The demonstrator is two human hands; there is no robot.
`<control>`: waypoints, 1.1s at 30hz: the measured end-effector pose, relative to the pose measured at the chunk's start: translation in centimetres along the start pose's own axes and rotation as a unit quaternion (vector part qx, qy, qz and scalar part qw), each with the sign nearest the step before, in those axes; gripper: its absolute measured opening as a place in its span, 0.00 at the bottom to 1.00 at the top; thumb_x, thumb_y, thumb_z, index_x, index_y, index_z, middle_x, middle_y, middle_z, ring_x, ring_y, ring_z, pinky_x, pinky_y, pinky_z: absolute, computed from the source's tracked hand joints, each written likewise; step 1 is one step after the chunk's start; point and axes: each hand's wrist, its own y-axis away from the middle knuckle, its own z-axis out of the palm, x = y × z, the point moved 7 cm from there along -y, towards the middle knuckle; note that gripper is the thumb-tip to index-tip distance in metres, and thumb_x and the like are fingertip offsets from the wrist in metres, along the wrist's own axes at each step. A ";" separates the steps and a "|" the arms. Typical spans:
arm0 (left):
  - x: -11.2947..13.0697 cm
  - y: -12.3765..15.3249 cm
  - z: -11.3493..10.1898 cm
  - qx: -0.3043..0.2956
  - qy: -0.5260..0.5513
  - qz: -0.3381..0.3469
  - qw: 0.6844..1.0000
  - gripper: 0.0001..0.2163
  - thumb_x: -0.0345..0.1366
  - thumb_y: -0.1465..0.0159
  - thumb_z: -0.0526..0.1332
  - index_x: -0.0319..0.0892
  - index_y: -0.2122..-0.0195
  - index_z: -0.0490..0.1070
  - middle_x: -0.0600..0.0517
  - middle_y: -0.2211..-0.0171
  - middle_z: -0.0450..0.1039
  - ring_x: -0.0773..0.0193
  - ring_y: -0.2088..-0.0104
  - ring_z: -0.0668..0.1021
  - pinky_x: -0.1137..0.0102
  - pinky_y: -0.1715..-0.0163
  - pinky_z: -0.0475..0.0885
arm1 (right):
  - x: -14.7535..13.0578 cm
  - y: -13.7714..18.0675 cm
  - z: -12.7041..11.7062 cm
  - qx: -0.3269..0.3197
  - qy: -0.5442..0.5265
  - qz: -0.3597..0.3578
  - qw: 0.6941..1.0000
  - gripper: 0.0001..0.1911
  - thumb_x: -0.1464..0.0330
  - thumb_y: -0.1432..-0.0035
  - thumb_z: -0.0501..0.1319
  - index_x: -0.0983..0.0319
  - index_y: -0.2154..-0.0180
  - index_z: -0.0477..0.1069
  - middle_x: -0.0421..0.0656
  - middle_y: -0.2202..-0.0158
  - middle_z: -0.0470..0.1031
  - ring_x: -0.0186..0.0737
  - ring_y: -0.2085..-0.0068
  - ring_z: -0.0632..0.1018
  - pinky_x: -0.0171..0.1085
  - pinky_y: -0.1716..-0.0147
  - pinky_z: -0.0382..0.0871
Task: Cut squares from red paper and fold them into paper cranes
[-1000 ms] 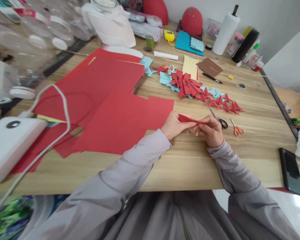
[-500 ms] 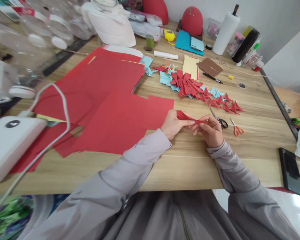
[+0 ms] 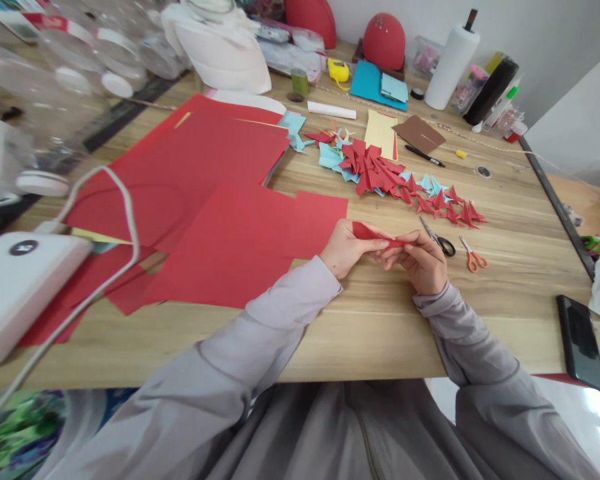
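A small folded piece of red paper is held between my two hands above the front half of the table. My left hand pinches its left part between thumb and fingers. The fingertips of my right hand close on its right end. Part of the paper is hidden behind my fingers. Just right of my right hand lie black-handled scissors and orange-handled scissors. Beyond my hands is a pile of folded red paper pieces, with light blue ones among them.
Large red paper sheets cover the table's left side. A white device with a white cable stands at the near left. A phone lies at the right edge. A black pen and yellow tape measure lie farther back.
The fingers of my right hand have shifted slightly along the red paper, and a bit more of it shows between my hands. Everything on the table stays put.
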 end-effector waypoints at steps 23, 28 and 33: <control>0.4 -0.1 -0.3 0.010 -0.015 0.015 1.000 0.09 0.34 0.58 0.73 0.37 0.77 0.78 0.52 0.82 0.74 0.67 0.83 0.72 0.69 0.81 0.72 | 0.4 0.1 -0.5 -0.004 0.016 -0.001 1.000 0.10 0.64 0.46 0.59 0.62 0.63 0.71 0.44 0.73 0.80 0.42 0.72 0.79 0.44 0.69 0.74; 0.5 -0.1 -0.3 0.009 -0.020 0.021 1.000 0.08 0.34 0.58 0.72 0.37 0.77 0.78 0.53 0.83 0.73 0.67 0.83 0.72 0.69 0.80 0.72 | 0.0 0.2 -0.6 0.011 0.019 -0.018 1.000 0.11 0.64 0.45 0.56 0.63 0.63 0.72 0.47 0.71 0.81 0.44 0.71 0.80 0.47 0.68 0.74; 0.6 -0.1 -0.3 0.009 -0.011 0.033 0.999 0.08 0.34 0.58 0.72 0.37 0.77 0.77 0.52 0.83 0.73 0.67 0.83 0.73 0.68 0.80 0.73 | -0.5 0.0 -1.3 0.038 0.013 -0.034 0.999 0.15 0.60 0.44 0.56 0.63 0.62 0.72 0.45 0.74 0.80 0.43 0.73 0.79 0.44 0.71 0.74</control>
